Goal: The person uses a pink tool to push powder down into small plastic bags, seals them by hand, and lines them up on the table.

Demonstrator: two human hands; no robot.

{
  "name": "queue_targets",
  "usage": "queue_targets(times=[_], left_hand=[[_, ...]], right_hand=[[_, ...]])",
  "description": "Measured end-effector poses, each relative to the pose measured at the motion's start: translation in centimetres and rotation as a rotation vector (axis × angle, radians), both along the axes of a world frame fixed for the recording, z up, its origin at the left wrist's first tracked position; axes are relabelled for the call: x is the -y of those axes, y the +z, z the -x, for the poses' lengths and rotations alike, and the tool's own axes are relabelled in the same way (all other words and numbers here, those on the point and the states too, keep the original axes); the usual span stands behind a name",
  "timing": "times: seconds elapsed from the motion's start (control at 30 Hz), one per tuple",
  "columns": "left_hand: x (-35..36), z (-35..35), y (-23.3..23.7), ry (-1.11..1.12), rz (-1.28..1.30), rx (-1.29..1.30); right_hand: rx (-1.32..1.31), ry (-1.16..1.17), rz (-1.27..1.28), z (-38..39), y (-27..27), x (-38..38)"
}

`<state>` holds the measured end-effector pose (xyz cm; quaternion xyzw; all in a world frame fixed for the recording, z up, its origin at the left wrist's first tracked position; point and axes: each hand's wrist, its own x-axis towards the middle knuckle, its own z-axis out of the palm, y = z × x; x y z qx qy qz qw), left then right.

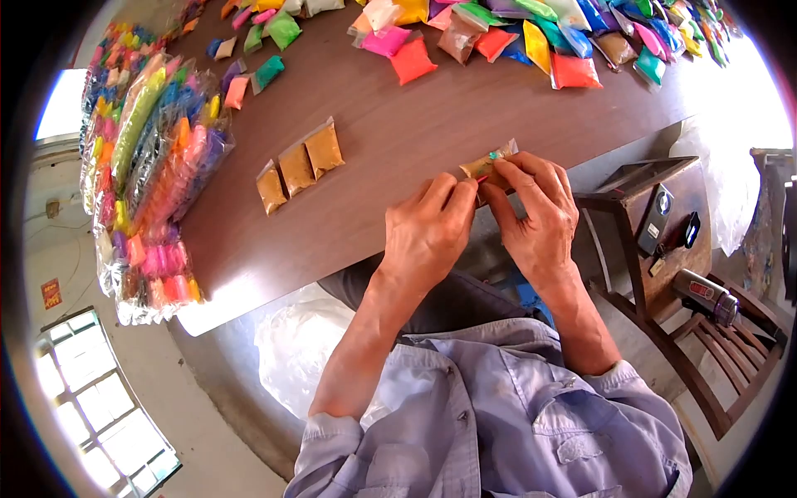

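A small clear packet (pixel 476 168) with brownish filling and a teal spot lies at the table's near edge, between my hands. My left hand (pixel 427 228) pinches at its near side, where a small red tip shows by the fingertips; what the red piece belongs to is hidden. My right hand (pixel 538 207) grips the packet's right part with thumb and fingers, covering much of it. To the left, apart from both hands, a row of three clear packets (pixel 297 168) with brown filling rests on the table.
The brown table (pixel 398 108) holds many colourful packets (pixel 574 72) along its far side. Bundled bags of bright packets (pixel 158 158) are stacked at the left edge. On the right are a wooden stool (pixel 677 216) with a phone (pixel 656 220), and a chair (pixel 722 357) bearing a silver cylinder (pixel 706 295).
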<state>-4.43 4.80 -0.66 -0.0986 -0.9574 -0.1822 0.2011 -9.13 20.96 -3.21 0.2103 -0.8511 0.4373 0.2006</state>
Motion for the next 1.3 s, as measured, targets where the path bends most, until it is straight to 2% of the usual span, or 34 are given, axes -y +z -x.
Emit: queue_targets(times=[0.17,0.5,0.57,0.67,0.8,0.9,0.97,1.07,1.2,1.3], left_hand=[[0.2,0.6,0.4,-0.014,0.17,0.038],[0.6,1.2,-0.1,0.052,0.171,0.001],[0.9,1.1,0.1,0.096,0.15,0.037],[-0.3,0.3,1.2,0.049,0.054,0.021],[0.7,1.0,-0.3,0.007,0.135,-0.036],[1.2,1.5,0.2,0.116,0.107,0.092],[0.2,0.6,1.1,0.086,-0.002,0.036],[-0.3,0.7,0.1,0.031,0.021,0.055],[0.8,1.4,0.3,0.1,0.115,0.146],[0.9,1.4,0.5,0.075,-0.053,0.091]], right_hand=[[0.04,0.027,-0.01,0.4,0.1,-0.3],[0.077,0.007,-0.041,0.6,0.5,-0.3],[0.101,0.015,-0.051,0.6,0.5,-0.3],[0.077,0.024,-0.051,0.8,0.5,-0.4],[0.094,0.014,-0.056,0.5,0.2,-0.3],[0.081,0.008,-0.066,1.0,0.1,-0.3],[0.064,0.032,-0.065,0.8,0.0,-0.5],[0.063,0.022,-0.041,0.6,-0.1,-0.2],[0.029,0.028,-0.059,0.6,0.0,-0.2],[0.047,0.014,-0.085,0.4,-0.1,-0.2]])
